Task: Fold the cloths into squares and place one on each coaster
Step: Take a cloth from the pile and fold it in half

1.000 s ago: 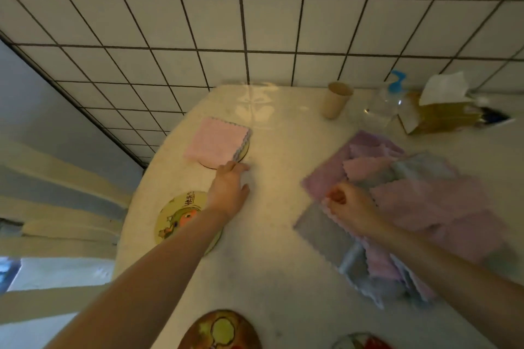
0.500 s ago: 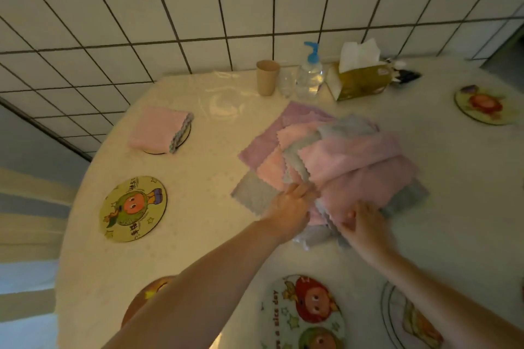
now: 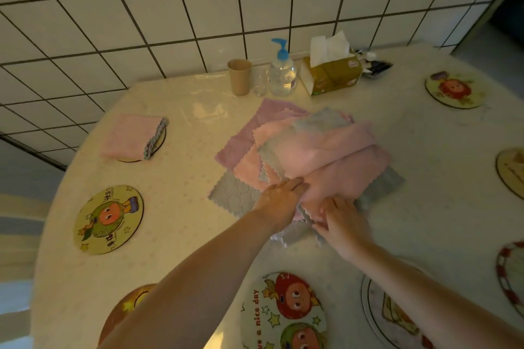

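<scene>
Table (image 3: 181, 207) abuts tiled wall (image 3: 141, 8); left hand (image 3: 279, 198) flat, right hand (image 3: 341, 221) fingers pinching cloth pile (image 3: 326, 150).

Pink folded cloth (image 3: 128, 136) sits on far-left coaster (image 3: 157, 142); loose pink/grey/purple cloth pile (image 3: 306, 156) mid-table.

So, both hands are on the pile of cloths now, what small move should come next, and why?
Probably lift the top pink cloth free of the pile. Both the left hand and the right hand are at its near edge. Only one folded pink cloth lies on a coaster; the green-figure coaster is bare, so another cloth needs folding.
</scene>
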Demonstrator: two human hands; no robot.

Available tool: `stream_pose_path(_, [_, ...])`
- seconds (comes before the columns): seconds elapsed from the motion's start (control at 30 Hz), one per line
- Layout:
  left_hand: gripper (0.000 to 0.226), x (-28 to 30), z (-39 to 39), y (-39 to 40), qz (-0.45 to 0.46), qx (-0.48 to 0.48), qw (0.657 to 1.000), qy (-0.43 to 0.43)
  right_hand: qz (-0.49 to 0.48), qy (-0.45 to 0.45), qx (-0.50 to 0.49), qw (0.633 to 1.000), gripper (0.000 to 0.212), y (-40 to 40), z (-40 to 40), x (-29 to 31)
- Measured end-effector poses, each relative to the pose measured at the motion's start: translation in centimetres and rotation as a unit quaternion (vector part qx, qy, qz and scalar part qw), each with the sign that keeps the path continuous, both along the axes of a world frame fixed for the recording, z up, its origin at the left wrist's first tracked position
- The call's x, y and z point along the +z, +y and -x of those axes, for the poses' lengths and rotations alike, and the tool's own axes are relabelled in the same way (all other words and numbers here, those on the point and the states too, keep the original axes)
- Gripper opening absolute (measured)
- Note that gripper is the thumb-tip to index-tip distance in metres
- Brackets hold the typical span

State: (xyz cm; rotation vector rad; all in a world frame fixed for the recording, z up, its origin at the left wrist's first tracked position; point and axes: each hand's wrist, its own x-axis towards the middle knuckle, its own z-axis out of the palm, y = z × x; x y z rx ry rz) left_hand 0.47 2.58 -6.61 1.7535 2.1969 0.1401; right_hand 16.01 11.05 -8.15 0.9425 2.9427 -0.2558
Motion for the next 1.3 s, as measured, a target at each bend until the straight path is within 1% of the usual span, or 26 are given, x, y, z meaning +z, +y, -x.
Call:
stream_pose_path(0.1, [0.065, -0.1, 0.2, -0.2, 0.006, -0.004, 1.000, 0.018, -0.011, -0.030, 0.002, 0.999, 0.031, 0.0, 0.1, 0.0])
stream_pose_path(0.17, [0.064, -0.2, 0.4, -0.2, 0.000, 0.002, 1.000, 0.030, -0.012, -0.017, 0.004, 1.000, 0.026, 0.1, 0.2, 0.5])
stream_pose_path(0.2, [0.063, -0.2, 0.5, -0.1, -0.007, 0.008, 0.999, 0.034, -0.008, 0.004, -0.002, 1.000, 0.021, 0.2, 0.3, 0.9])
stream_pose_path(0.27, [0.061, 0.0, 0.5, 0.2, -0.016, 0.021, 0.999, 0.040, 0.021, 0.085, -0.044, 0.995, 0.015, 0.8, 0.6, 1.8])
stream_pose_path(0.33, [0.061, 0.5, 0.4, 0.8, -0.031, 0.047, 0.998, 0.035, 0.089, 0.192, -0.056, 0.976, 0.014, 1.2, 1.5, 3.7])
stream_pose_path(0.4, [0.054, 1.5, 0.3, 1.6, -0.092, 0.101, 0.991, -0.002, 0.130, 0.301, -0.037, 0.944, 0.009, 1.3, 2.7, 6.5])
stream_pose_path(0.43, [0.047, 2.2, 0.3, 2.1, -0.135, 0.137, 0.981, -0.034, 0.139, 0.340, -0.022, 0.930, 0.015, 1.4, 3.2, 7.9])
stream_pose_path(0.5, [0.028, 3.8, 1.0, 2.9, -0.205, 0.200, 0.954, -0.088, 0.144, 0.398, 0.009, 0.906, 0.023, 1.3, 4.2, 10.8])
stream_pose_path(0.57, [0.020, 5.3, 2.6, 2.8, -0.232, 0.228, 0.940, -0.106, 0.153, 0.438, 0.031, 0.885, 0.016, 0.9, 5.2, 13.9])
stream_pose_path(0.63, [0.014, 6.4, 4.7, 1.6, -0.246, 0.244, 0.934, -0.084, 0.168, 0.472, 0.052, 0.864, 0.006, 0.5, 6.2, 16.3])
stream_pose_path(0.7, [0.010, 7.6, 6.7, -0.8, -0.253, 0.275, 0.925, -0.067, 0.189, 0.479, 0.068, 0.855, 0.006, -0.1, 7.2, 18.0])
stream_pose_path(0.73, [0.008, 7.9, 7.7, -2.0, -0.254, 0.285, 0.921, -0.077, 0.200, 0.471, 0.069, 0.856, 0.005, -0.3, 7.6, 18.5])
stream_pose_path(0.8, [0.004, 9.0, 9.7, -5.4, -0.258, 0.307, 0.907, -0.132, 0.206, 0.466, 0.067, 0.858, 0.003, -1.1, 8.6, 19.4])
stream_pose_path(0.87, [0.013, 10.1, 11.5, -9.1, -0.255, 0.347, 0.885, -0.180, 0.214, 0.469, 0.063, 0.854, 0.002, -2.0, 9.8, 20.0])
stream_pose_path(0.93, [0.016, 11.1, 12.6, -13.1, -0.257, 0.383, 0.866, -0.191, 0.235, 0.479, 0.067, 0.843, 0.001, -3.0, 11.3, 20.2])
stream_pose_path(0.97, [0.013, 11.8, 12.8, -14.9, -0.256, 0.399, 0.859, -0.194, 0.236, 0.482, 0.071, 0.841, 0.002, -3.3, 11.9, 20.1])
stream_pose_path(1.07, [0.007, 13.5, 12.7, -20.8, -0.238, 0.436, 0.843, -0.205, 0.233, 0.450, 0.095, 0.857, 0.002, -4.7, 13.7, 19.4])
stream_pose_path(1.17, [0.007, 14.7, 12.6, -26.4, -0.196, 0.450, 0.843, -0.222, 0.252, 0.407, 0.118, 0.870, 0.004, -6.2, 14.4, 18.5])
stream_pose_path(1.23, [0.007, 15.2, 12.1, -29.5, -0.178, 0.450, 0.822, -0.299, 0.270, 0.378, 0.131, 0.876, 0.006, -7.4, 14.7, 18.3])
stream_pose_path(1.3, [0.014, 15.4, 11.5, -32.1, -0.144, 0.448, 0.780, -0.412, 0.282, 0.352, 0.140, 0.882, 0.007, -8.5, 15.2, 18.0])
